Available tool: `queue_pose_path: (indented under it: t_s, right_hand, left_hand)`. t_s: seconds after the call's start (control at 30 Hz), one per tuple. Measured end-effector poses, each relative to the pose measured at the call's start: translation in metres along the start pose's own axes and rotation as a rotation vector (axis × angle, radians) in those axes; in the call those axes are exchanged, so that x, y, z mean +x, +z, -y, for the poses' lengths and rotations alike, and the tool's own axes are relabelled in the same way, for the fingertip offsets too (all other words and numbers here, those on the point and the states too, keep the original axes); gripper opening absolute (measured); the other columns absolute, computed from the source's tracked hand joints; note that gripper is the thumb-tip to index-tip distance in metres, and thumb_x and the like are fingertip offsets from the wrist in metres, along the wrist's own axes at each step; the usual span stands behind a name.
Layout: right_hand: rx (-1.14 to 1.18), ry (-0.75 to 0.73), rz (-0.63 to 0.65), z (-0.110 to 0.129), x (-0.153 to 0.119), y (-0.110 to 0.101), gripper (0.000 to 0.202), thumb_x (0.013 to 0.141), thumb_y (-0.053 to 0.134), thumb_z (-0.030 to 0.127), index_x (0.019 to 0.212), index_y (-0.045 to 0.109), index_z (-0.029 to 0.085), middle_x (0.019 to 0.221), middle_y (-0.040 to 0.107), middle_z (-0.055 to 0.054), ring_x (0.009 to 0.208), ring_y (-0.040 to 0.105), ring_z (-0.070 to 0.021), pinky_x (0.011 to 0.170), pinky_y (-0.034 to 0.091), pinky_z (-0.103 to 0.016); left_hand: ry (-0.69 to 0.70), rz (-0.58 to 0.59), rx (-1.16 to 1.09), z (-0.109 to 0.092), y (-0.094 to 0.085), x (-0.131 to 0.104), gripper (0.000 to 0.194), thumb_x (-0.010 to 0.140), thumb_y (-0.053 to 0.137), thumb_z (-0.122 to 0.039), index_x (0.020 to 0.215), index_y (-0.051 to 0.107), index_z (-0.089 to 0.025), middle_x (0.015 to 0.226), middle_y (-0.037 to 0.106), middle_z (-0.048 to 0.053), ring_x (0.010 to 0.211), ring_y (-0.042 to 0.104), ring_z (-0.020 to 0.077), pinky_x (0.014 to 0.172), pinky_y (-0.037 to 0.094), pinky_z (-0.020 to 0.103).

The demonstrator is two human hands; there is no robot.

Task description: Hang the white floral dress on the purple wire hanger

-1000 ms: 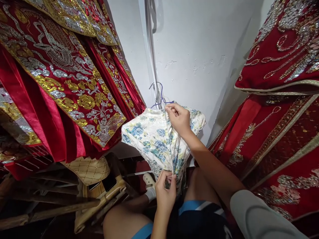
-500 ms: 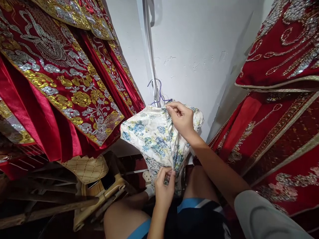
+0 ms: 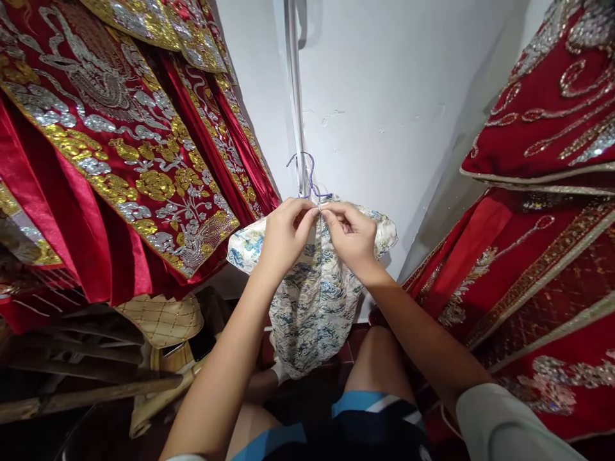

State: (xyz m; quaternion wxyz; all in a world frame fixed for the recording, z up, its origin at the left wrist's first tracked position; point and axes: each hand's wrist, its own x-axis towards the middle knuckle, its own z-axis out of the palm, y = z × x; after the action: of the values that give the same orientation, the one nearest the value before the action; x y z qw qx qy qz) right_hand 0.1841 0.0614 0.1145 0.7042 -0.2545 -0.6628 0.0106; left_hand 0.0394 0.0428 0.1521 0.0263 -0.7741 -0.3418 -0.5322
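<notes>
Pinching a short-sleeved white-and-blue floral cloth garment (image 3: 314, 314), centre of frame, at its top edge: left hand (image 3: 286, 235), right hand (image 3: 354, 237), thumbs against forefingers. Advisable: pinches level, light pull, thin purple hanger (image 3: 312, 169) undisturbed.

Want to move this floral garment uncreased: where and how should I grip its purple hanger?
Probably pinch the purple hanger by its bare neck, from the right: that part rises above the floral garment, while the pale pole stands left of it.
</notes>
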Motion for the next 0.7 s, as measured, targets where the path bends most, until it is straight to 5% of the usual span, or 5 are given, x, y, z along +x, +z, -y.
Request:
queue_pose_path:
  t_s: [0.3, 0.4, 0.57, 0.7]
  right_hand:
    - [-0.025, -0.175, 0.296, -0.035, -0.036, 0.010, 0.017, 0.095, 0.056, 0.020, 0.094, 0.073, 0.022, 0.088, 0.077, -0.005, 0.078, 0.070, -0.0177, 0.071, 0.053, -0.029]
    - [0.093, 0.035, 0.413, -0.027, -0.064, 0.005, 0.016, 0.094, 0.058, 0.025, 0.090, 0.072, 0.021, 0.077, 0.072, -0.003, 0.065, 0.064, -0.0153, 0.063, 0.048, -0.027]
    - [0.519, 0.625, 0.413, 0.007, -0.088, 0.003, 0.021, 0.091, 0.064, 0.040, 0.088, 0.066, 0.019, 0.065, 0.054, 0.003, 0.053, 0.044, -0.0100, 0.049, 0.033, -0.023]
    - [0.682, 0.803, 0.446, 0.029, -0.092, 0.001, 0.026, 0.087, 0.068, 0.044, 0.085, 0.066, 0.019, 0.061, 0.046, 0.005, 0.051, 0.034, -0.0083, 0.047, 0.027, -0.023]
  left_hand:
    - [-0.176, -0.247, -0.041, 0.011, -0.006, 0.005, 0.017, 0.094, 0.057, -0.027, 0.085, 0.066, -0.016, 0.078, 0.065, 0.003, 0.073, 0.059, 0.0155, 0.068, 0.045, 0.026]
    - [-0.234, -0.389, -0.071, 0.038, -0.026, 0.007, 0.017, 0.093, 0.058, -0.029, 0.087, 0.067, -0.016, 0.077, 0.064, 0.003, 0.072, 0.058, 0.0151, 0.066, 0.045, 0.025]
    - [-0.435, -0.599, -0.220, 0.109, -0.055, -0.017, 0.016, 0.086, 0.061, -0.027, 0.080, 0.066, -0.014, 0.071, 0.059, 0.001, 0.063, 0.052, 0.0120, 0.061, 0.043, 0.023]
    - [-0.616, -0.806, -0.347, 0.139, -0.055, -0.052, 0.016, 0.087, 0.058, -0.028, 0.081, 0.061, -0.014, 0.073, 0.056, -0.001, 0.064, 0.052, 0.0110, 0.063, 0.043, 0.022]
